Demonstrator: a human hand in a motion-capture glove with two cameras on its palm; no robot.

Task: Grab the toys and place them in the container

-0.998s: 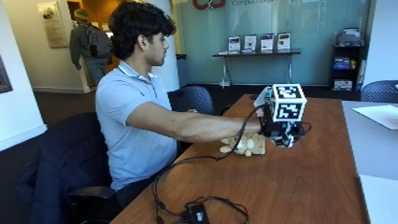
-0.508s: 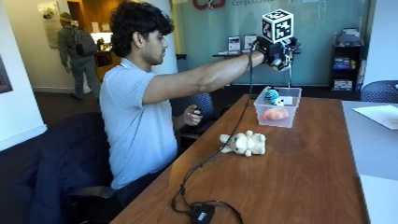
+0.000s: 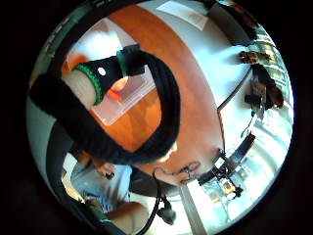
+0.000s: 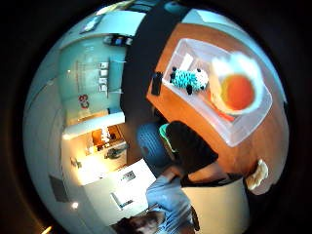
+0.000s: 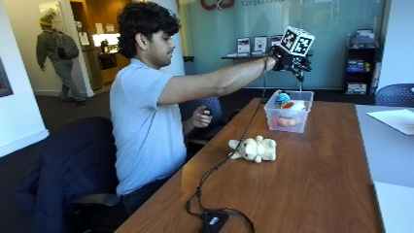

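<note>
My gloved right hand (image 5: 292,62) hangs in the air above a clear plastic container (image 5: 275,119) at the far end of the wooden table (image 5: 310,184), fingers pointing down and holding nothing. Inside the container are a teal spotted toy (image 5: 282,99) (image 4: 187,79) and a white-and-orange toy (image 5: 296,105) (image 4: 236,87), which looks blurred in the thumb side palm view, near the rim. A cream plush animal (image 5: 254,148) (image 4: 257,174) lies on the table nearer the person, apart from the container (image 3: 124,100).
A cable runs down the table to a small black box (image 5: 212,219) near the front edge. A sheet of paper (image 5: 394,119) lies on the grey table to the right. A dark chair (image 5: 64,165) stands beside the person. The bare left hand (image 5: 204,115) stays by the table edge.
A second ago my hand was down at the table by the cream plush. It rose high over the container, and the white-and-orange toy now sits at the container's top.
</note>
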